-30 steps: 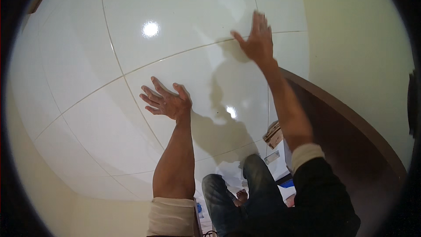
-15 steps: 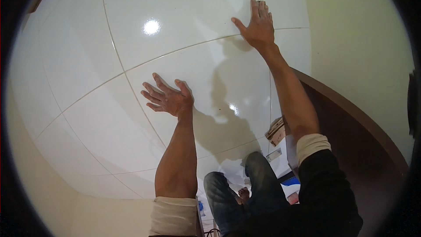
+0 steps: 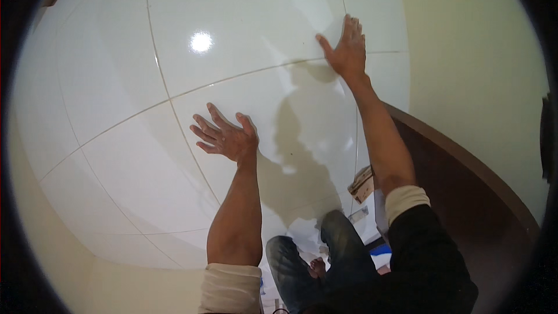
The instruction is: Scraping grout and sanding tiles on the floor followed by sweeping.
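- The right hand [image 3: 347, 57] has shifted slightly toward the body since the preceding frame; the left hand [image 3: 232, 141] is nearly unmoved.
- Right: palm down, fingers loosely together, thumb spread.
- Left: palm down, fingers spread.
- The white tiled surface [image 3: 250, 35] lies beneath both; contact cannot be confirmed.

Black top [image 3: 429, 250], wide beige cuffs [image 3: 231, 284] turned back; faded dark blue jeans [image 3: 349, 250]; bare foot [image 3: 317, 266]

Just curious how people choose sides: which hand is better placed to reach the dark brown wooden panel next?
Probably the right hand: it is nearer, its forearm beside the panel, while the left hand spreads over glossy white tiles farther left.
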Motion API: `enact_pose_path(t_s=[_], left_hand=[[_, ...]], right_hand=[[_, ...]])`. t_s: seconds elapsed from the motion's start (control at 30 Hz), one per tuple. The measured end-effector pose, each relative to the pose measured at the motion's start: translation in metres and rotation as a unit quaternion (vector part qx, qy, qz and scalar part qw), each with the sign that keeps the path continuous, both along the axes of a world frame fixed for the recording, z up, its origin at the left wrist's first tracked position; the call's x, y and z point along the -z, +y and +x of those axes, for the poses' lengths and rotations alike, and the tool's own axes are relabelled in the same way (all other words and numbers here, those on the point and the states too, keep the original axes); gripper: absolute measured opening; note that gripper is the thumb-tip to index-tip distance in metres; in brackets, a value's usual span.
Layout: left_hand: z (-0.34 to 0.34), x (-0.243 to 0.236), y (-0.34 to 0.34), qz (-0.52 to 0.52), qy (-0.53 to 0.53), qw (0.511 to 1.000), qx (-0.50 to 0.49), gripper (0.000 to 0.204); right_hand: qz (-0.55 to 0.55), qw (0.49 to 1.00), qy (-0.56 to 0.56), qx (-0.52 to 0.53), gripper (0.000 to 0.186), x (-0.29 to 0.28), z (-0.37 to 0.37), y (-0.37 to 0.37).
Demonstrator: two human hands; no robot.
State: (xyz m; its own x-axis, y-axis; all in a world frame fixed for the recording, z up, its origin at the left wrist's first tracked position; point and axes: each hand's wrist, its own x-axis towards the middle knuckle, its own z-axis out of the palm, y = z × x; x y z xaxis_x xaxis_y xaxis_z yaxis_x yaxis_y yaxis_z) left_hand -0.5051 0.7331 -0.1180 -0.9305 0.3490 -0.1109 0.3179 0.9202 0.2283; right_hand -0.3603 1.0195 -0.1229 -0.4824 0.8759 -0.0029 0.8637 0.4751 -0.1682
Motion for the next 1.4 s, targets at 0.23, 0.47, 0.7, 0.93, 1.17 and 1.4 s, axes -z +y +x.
enact_pose_path(t_s=[0.23,0.47,0.7,0.93,1.17,1.4], left_hand=[[-0.009,-0.008,-0.015,-0.018,-0.015,1.0,-0.004,0.08],[-0.008,-0.007,-0.01,-0.028,-0.017,0.999,0.001,0.078],[-0.01,-0.006,-0.013,-0.037,-0.02,0.999,0.001,0.079],[-0.007,-0.001,-0.01,-0.009,-0.005,1.0,0.008,0.08],[-0.005,0.003,-0.01,-0.015,0.01,1.0,0.012,0.081],[-0.004,0.006,-0.013,-0.037,0.018,0.999,0.013,0.078]], right_hand=[[-0.039,0.998,0.005,0.046,0.11,0.002,0.002,-0.036],[-0.043,0.998,0.034,0.029,0.111,-0.005,-0.011,-0.044],[-0.075,0.997,0.008,-0.006,0.111,-0.008,-0.025,-0.051],[-0.088,0.996,0.0,0.019,0.111,-0.022,-0.012,-0.044],[-0.044,0.998,0.013,0.04,0.107,-0.014,-0.005,-0.028],[-0.016,0.999,0.029,-0.008,0.103,-0.013,-0.01,-0.017]])
